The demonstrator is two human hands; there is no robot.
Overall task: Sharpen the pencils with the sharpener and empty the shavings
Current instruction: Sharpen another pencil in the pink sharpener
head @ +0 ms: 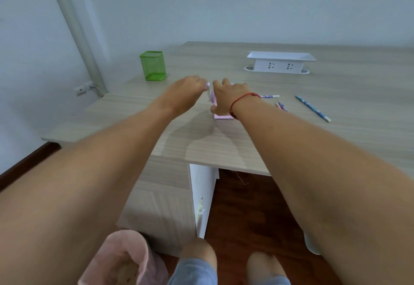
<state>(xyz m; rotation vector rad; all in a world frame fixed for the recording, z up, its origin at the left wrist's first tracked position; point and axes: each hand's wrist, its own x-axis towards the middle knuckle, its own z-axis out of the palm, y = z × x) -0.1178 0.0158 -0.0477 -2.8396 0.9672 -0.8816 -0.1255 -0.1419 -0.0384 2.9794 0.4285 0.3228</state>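
A pink desk sharpener (pixel 222 116) stands on the wooden desk (pixel 313 137). My right hand (pixel 228 96), with a red string round the wrist, grips its top and covers most of it. My left hand (pixel 188 92) pinches the sharpener's small white crank handle (pixel 208 85) at the left side. Loose pencils lie to the right: a purple-patterned one (pixel 270 96), a pair of short ones (pixel 281 106) and a blue one (pixel 313 108). Whether a pencil sits in the sharpener is hidden.
A green mesh pencil cup (pixel 153 65) stands at the desk's back left. A white socket box (pixel 281 62) sits at the back right. Below the desk front, a pink bin (pixel 121 260) stands on the dark wood floor beside my feet.
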